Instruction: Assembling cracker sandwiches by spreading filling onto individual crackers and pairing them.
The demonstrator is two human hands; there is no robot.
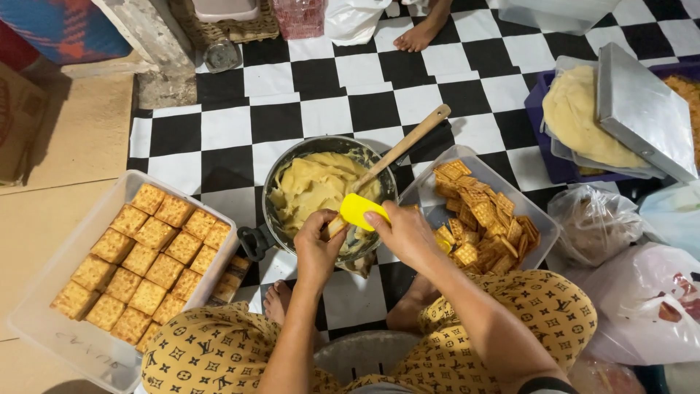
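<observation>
A metal pot [280, 166] of pale yellow paste stands on the checkered floor mat in front of me. My left hand [315, 241] pinches a small square cracker at the pot's near rim. My right hand [399, 230] grips a yellow spatula [357, 210] whose blade lies over the cracker; its wooden handle [408, 143] points up and to the right. A clear box [57, 321] at my left holds rows of filled square crackers [146, 263]. Another clear box [543, 226] at my right holds loose plain crackers [481, 219].
A blue crate [539, 138] at the far right holds a mound of pale dough [576, 109] and a tilted metal tray [642, 109]. Plastic bags [634, 292] lie at the right. Another person's bare foot [419, 33] rests at the top. My knees, in patterned yellow cloth, frame the bottom.
</observation>
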